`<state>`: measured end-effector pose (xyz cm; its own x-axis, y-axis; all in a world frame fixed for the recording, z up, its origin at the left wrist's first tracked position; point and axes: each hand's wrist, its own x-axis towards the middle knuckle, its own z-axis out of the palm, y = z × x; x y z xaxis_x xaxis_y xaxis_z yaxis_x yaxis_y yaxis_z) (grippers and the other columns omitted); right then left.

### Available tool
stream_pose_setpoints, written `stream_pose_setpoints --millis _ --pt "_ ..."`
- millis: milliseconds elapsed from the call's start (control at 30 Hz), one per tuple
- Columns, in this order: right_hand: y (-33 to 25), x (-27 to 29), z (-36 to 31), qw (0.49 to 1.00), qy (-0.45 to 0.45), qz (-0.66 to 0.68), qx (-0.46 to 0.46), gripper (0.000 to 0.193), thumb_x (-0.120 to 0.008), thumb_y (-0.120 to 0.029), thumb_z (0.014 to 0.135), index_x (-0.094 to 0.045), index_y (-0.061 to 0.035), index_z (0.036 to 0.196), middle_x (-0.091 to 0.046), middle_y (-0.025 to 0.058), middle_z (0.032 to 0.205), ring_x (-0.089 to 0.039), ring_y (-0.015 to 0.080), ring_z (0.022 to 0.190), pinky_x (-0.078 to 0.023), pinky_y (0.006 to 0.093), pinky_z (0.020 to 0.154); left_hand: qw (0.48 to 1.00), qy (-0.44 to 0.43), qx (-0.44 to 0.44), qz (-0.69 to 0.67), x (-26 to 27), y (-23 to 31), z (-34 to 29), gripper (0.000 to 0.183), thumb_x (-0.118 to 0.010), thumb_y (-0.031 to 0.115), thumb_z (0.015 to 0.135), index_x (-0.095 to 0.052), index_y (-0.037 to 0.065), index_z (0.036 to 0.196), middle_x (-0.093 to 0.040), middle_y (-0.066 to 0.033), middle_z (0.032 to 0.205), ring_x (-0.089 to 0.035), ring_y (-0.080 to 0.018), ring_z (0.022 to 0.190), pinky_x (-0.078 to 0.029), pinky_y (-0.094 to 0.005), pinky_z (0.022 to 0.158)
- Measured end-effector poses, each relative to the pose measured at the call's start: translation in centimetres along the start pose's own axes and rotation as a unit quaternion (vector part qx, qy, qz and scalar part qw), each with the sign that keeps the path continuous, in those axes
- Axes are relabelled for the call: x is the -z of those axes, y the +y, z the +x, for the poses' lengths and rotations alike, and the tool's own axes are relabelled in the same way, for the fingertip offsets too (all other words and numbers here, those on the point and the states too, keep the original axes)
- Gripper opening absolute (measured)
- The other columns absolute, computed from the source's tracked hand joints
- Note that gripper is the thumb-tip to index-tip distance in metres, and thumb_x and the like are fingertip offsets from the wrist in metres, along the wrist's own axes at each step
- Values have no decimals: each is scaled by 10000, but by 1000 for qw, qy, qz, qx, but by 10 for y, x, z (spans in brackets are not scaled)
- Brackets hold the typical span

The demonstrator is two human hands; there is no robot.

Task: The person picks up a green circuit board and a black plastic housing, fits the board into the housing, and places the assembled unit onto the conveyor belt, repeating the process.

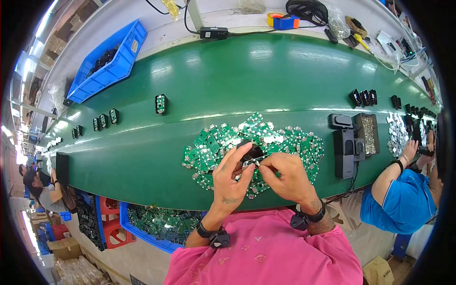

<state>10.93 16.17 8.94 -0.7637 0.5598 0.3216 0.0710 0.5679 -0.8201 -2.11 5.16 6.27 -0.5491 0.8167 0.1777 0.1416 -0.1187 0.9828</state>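
My left hand (229,176) grips a small black plastic housing (253,151), its open side turned toward my right hand. Thumb and forefinger of my right hand (290,175) pinch a small circuit board (251,162), seen nearly edge-on at the mouth of the housing. Fingers partly hide it, so how far it sits inside cannot be made out. Under and beyond both hands spreads a heap of green circuit boards (209,145) with silver connectors.
Housings with boards inside (161,104) stand in a row to the left on the green table (228,66). A blue bin (107,61) is at far left. Right of the heap are a black device (344,154) and a tray of small metal parts (367,134). A co-worker (399,197) sits at right.
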Motion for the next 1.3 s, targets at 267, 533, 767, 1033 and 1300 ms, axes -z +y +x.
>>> stream_pose_setpoints --millis 267,533,767,1033,1300 --pt "3 7 0 996 -55 20 -67 83 -648 -68 826 -635 7 795 -604 95 633 -588 187 530 -457 304 508 994 -34 -45 91 2 10 3 463 -654 -62 826 -601 45 1273 -611 -161 1209 -673 -208 974 -571 -275 772" --pt "0 1 4 997 -49 11 -66 96 -628 -78 830 -620 13 799 -610 167 664 -609 318 566 -462 388 518 996 -22 -15 81 2 15 3 464 -651 -61 823 -604 53 1271 -615 -169 1191 -682 -230 956 -581 -289 784" --pt "10 -14 1 998 -10 -61 -28 93 -621 -74 847 -618 9 804 -620 169 697 -621 330 599 -476 392 536 985 17 -66 160 -5 2 -1 456 -655 -47 818 -615 63 1259 -608 -187 1187 -689 -272 946 -592 -326 777" --pt "18 -26 0 987 66 32 -141 169 -661 -147 900 -606 11 924 -629 109 685 -622 196 587 -471 313 538 995 19 80 -64 14 -17 8 539 -653 -41 861 -453 -25 1361 -578 -121 1199 -640 -161 978 -556 -269 841" --pt "22 -29 -7 957 73 250 -125 182 -703 -124 871 -664 12 987 -640 34 740 -570 67 647 -468 259 576 992 -47 85 -80 9 -12 11 624 -740 -84 778 -472 -27 1338 -592 -120 1169 -636 -171 977 -558 -284 843"
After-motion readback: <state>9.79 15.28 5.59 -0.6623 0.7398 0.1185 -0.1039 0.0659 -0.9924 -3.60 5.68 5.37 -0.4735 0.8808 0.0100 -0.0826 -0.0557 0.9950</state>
